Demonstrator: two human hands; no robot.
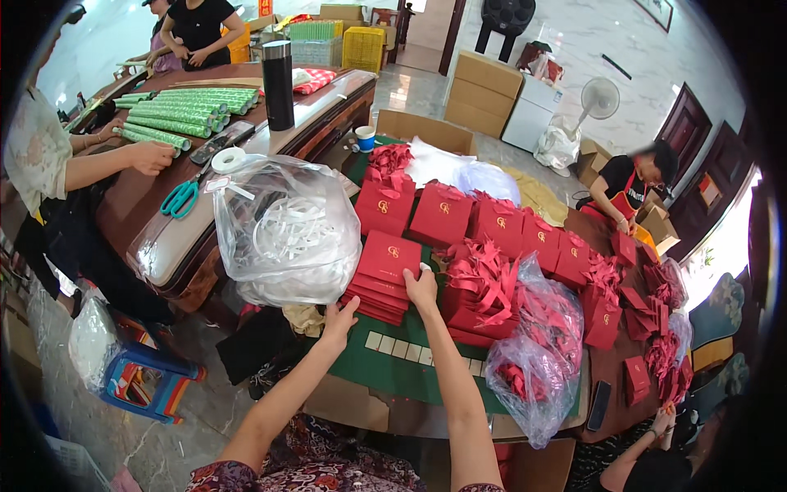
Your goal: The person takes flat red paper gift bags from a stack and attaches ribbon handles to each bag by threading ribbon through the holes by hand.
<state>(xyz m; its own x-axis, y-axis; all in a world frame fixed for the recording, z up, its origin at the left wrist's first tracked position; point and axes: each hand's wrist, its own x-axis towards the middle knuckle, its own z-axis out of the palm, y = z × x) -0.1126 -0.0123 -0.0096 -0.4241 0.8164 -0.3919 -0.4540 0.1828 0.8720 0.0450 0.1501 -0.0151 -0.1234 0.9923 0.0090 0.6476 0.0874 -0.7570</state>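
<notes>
A stack of flat red gift bags or boxes (389,261) with a gold emblem lies on the green mat (369,381) in front of me. My left hand (338,321) is at the stack's lower left corner, fingers apart, fingertips touching or very near its edge. Against the stack's right side, my right hand (421,289) has its fingers bent over the edge; a small white bit shows at a fingertip. Left of the stack, a clear plastic bag (287,217) holds white ribbons or strips. A row of small cream pieces (402,348) lies on the mat below the hands.
Upright red gift bags (441,215) line the far side; ribboned ones (484,287) and a plastic bag of red ribbons (537,361) stand right. Teal scissors (179,199), a black bottle (279,86) and green tubes (176,111) occupy the left table. Other people work around; a blue stool (152,373) stands lower left.
</notes>
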